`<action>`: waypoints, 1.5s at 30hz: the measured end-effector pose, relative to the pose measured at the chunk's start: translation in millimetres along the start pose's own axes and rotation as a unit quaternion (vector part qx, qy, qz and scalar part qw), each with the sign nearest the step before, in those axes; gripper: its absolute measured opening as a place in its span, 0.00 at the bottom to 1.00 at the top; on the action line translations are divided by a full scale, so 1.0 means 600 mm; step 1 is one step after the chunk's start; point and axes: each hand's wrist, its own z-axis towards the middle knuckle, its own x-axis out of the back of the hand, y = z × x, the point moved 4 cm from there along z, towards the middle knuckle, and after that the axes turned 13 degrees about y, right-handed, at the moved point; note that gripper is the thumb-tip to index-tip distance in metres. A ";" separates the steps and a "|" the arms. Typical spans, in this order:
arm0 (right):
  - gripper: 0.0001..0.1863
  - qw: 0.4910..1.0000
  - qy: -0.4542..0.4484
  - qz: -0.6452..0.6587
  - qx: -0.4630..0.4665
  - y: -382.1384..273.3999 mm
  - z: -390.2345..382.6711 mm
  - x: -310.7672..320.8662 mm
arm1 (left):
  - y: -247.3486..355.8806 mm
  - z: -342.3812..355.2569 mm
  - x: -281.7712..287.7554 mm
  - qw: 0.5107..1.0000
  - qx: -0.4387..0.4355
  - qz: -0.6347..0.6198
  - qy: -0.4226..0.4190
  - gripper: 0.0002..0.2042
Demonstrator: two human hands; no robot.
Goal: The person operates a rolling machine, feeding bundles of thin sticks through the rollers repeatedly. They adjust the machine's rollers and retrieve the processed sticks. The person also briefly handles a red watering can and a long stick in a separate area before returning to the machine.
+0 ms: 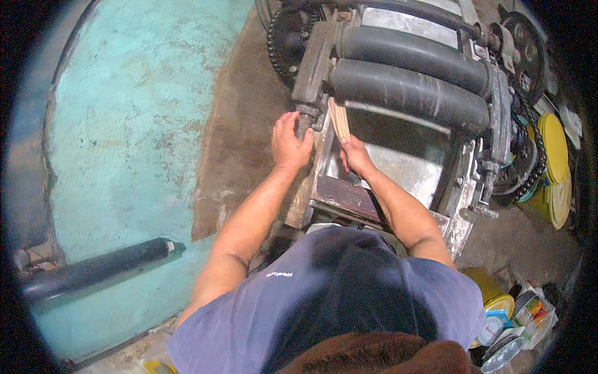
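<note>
My left hand is curled round a threaded screw at the left end of a roller machine, with the thumb on the screw's right side. In my right hand is a long, flat, pale tan thing with lengthwise lines, like a bundle of thin strips; I cannot make out its exact kind. It points up toward the near dark roller, beside the machine's left frame. A second dark roller lies parallel behind it. Below the rollers is a smeared metal tray, partly hidden by my right forearm.
A toothed chain wheel stands at the far left of the machine, and a chain runs along its right side. Yellow buckets stand at right. A dark pipe juts along the turquoise wall. Packages and a dial scale lie lower right.
</note>
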 end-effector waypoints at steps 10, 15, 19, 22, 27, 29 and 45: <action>0.21 0.986 0.068 -0.148 0.045 -0.090 0.071 0.121 | -0.001 -0.005 0.004 0.999 0.035 0.018 -0.024 0.27; 0.18 0.989 0.001 -0.145 -0.011 -0.041 0.041 0.127 | 0.001 -0.003 0.002 1.000 0.015 -0.016 -0.011 0.26; 0.19 0.990 0.099 -0.098 -0.024 -0.059 0.099 0.177 | 0.005 0.007 -0.006 1.000 0.005 -0.021 -0.009 0.25; 0.17 0.998 -0.005 -0.016 -0.058 -0.032 0.036 0.102 | -0.006 -0.007 -0.003 1.000 0.016 -0.024 -0.009 0.25; 0.18 0.989 0.055 -0.131 0.032 -0.048 0.078 0.138 | -0.006 -0.008 0.016 0.999 0.032 -0.009 -0.009 0.25; 0.16 0.983 0.174 0.047 -0.037 -0.006 0.181 0.224 | 0.026 0.011 -0.004 0.999 0.016 -0.028 -0.026 0.25; 0.20 0.996 0.008 0.054 -0.073 -0.069 0.063 0.093 | -0.009 -0.011 0.003 0.999 0.037 -0.018 -0.024 0.24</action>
